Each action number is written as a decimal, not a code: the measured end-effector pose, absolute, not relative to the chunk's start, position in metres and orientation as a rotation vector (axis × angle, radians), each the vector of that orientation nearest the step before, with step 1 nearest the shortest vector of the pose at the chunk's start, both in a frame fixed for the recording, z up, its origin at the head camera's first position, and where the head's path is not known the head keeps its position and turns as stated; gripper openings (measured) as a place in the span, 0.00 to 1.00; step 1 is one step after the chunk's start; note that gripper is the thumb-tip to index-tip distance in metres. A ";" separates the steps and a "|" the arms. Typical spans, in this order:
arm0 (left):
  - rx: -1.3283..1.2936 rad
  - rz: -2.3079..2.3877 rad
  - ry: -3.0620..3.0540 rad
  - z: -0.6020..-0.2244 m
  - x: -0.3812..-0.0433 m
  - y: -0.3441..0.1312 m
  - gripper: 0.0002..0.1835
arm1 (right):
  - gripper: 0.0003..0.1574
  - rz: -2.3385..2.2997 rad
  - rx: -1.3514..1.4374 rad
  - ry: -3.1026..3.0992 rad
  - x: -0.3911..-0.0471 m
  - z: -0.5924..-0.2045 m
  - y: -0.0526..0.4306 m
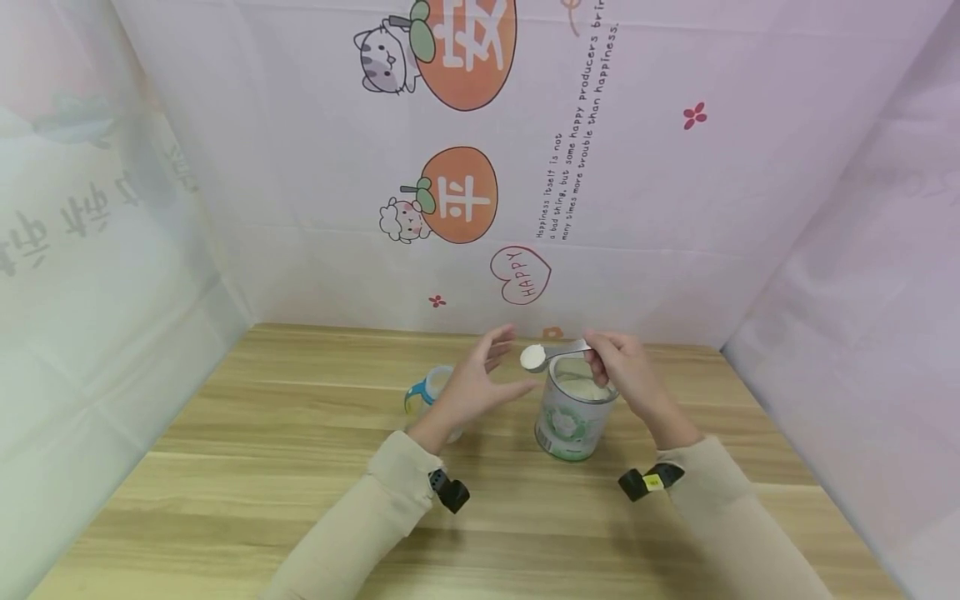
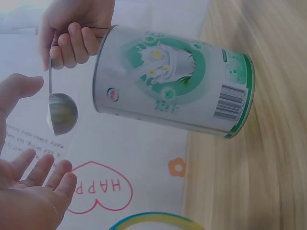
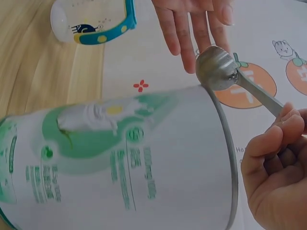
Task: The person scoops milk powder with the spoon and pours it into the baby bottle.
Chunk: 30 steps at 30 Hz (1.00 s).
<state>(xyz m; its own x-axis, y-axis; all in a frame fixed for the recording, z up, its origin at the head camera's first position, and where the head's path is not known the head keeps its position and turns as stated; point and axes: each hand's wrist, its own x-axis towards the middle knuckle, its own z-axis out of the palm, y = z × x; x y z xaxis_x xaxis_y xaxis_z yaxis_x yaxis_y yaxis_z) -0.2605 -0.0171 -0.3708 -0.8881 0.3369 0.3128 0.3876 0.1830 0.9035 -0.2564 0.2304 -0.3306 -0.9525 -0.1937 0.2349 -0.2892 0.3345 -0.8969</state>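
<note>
My right hand [image 1: 628,375] pinches the handle of a metal measuring spoon [image 3: 218,69] above the rim of an open milk powder can [image 1: 573,421]. White powder [image 1: 533,357] fills the bowl of the spoon in a heap. Pale powder also shows inside the can, which stands upright on the table. My left hand [image 1: 474,383] is just left of the spoon, its fingers spread and holding nothing. Behind the left forearm stands a clear baby bottle [image 1: 441,379] with a blue collar and handle, partly hidden; in the right wrist view the bottle [image 3: 91,21] shows a printed cartoon.
A wood-grain table [image 1: 300,500] lies under everything. White printed cloth [image 1: 315,208] rises at the back and on both sides. Black cameras are strapped to both wrists. The can stands right of the bottle, with a gap between them.
</note>
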 end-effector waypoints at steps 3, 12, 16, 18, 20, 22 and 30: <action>-0.747 -1.814 -2.369 -0.370 -0.261 -0.024 0.48 | 0.28 1.715 0.470 -2.492 -0.257 -0.332 0.225; -0.760 -1.810 -2.307 -0.366 -0.260 -0.041 0.46 | 0.28 1.718 0.500 -2.505 -0.259 -0.332 0.207; -0.764 -1.790 -2.289 -0.368 -0.261 -0.048 0.45 | 0.28 1.723 0.509 -2.502 -0.261 -0.331 0.197; -0.767 -1.776 -2.282 -0.369 -0.262 -0.052 0.44 | 0.27 1.736 0.518 -2.496 -0.261 -0.330 0.192; -0.773 -1.769 -2.278 -0.370 -0.262 -0.056 0.44 | 0.26 1.748 0.524 -2.489 -0.261 -0.330 0.188; -0.778 -1.764 -2.276 -0.370 -0.262 -0.061 0.44 | 0.25 1.752 0.534 -2.488 -0.260 -0.329 0.183; -0.753 -1.727 -2.287 -0.372 -0.263 -0.079 0.43 | 0.25 1.732 0.534 -2.508 -0.262 -0.332 0.167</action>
<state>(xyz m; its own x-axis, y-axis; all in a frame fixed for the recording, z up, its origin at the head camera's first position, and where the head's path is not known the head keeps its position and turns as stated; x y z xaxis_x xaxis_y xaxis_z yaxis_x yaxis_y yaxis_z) -0.2634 -0.0791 -0.3721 -0.8560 0.2859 0.4307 0.4925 0.1978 0.8476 -0.2623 0.1674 -0.3323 -0.9393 -0.2536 0.2311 -0.3059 0.3142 -0.8987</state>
